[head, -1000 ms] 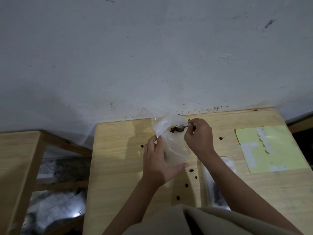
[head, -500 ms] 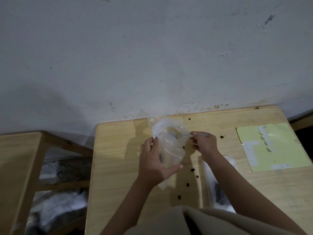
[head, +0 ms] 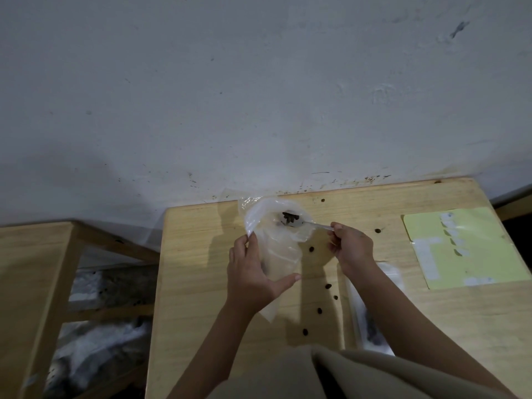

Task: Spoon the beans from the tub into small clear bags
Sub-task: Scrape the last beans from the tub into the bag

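Observation:
My left hand [head: 253,275] grips a small clear bag [head: 280,240] upright over the wooden table [head: 201,254], with the bag's mouth held wide. My right hand [head: 352,249] pinches the handle of a metal spoon [head: 309,223]. The spoon's bowl sits inside the mouth of the bag and carries a small heap of dark beans [head: 289,218]. No tub is visible in this view.
Several loose beans [head: 319,310] lie scattered on the table near my arms. A filled clear bag [head: 371,321] lies under my right forearm. A yellow-green sheet [head: 463,246] rests at the right. A second wooden frame [head: 37,269] stands to the left, a wall behind.
The spoon came out of the bag empty half a second ago; now it is back in the bag's mouth with beans on it. My left hand kept its hold on the bag.

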A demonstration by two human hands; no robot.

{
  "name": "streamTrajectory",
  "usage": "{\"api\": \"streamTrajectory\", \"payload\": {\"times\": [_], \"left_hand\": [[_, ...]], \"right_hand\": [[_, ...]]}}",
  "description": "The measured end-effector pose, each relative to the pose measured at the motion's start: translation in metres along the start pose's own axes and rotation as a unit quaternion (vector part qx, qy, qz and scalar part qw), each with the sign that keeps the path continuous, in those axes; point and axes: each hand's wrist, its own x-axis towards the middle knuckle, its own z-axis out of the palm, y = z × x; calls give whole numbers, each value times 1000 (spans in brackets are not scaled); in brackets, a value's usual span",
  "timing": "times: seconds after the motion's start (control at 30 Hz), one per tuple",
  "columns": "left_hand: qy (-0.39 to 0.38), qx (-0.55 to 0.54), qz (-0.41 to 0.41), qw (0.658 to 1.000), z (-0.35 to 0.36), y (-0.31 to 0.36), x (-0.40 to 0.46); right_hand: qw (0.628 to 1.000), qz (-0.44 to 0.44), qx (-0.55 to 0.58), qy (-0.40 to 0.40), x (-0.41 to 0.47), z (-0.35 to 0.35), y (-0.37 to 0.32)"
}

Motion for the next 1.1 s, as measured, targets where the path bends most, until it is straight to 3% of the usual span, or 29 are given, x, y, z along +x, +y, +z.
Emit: {"api": "streamTrajectory", "payload": {"times": [0.27,0.9,1.1], "left_hand": [[-15,25,-16,999,2,2,2],[-53,50,-23,997,9,4,7],[-53,65,-22,996,9,6,12]], "right_hand": [[997,-71,-30,-26,-13,-14,-6],[989,-98,-49,-100,-31,-31,-23],[969,-184,-96,-132,-43,-33,-38]]}}
